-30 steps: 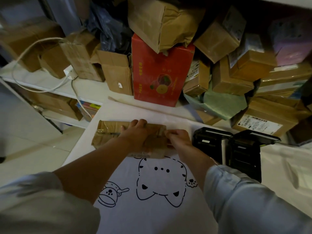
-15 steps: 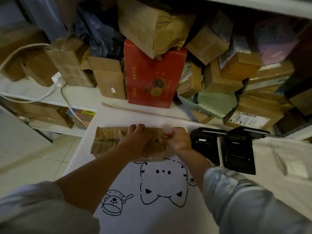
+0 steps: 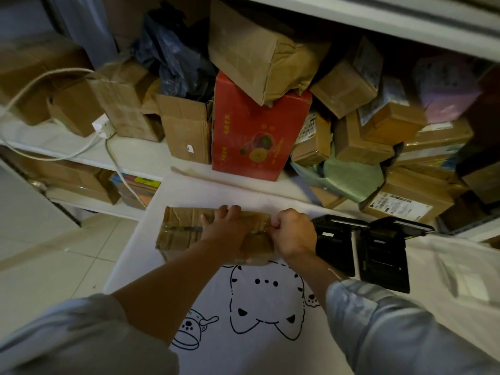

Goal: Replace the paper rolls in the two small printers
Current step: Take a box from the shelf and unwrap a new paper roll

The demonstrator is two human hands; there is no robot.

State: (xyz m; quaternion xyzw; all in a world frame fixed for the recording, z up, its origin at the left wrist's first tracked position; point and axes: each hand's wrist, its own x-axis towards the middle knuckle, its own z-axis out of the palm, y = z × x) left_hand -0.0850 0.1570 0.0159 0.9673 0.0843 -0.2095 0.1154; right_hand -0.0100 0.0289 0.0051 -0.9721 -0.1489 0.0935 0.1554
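My left hand (image 3: 226, 230) lies flat across the top of the taped cardboard box (image 3: 184, 231), fingers spread and pressing it to the white cloth (image 3: 270, 353); it covers the box's middle, so the seam there is hidden. My right hand (image 3: 290, 234) is curled at the box's right end, fingertips pinching what looks like tape, though the pinch itself is too small to make out. Just right of that hand stand the two black printers (image 3: 362, 247), lids raised; I cannot see any paper rolls inside them.
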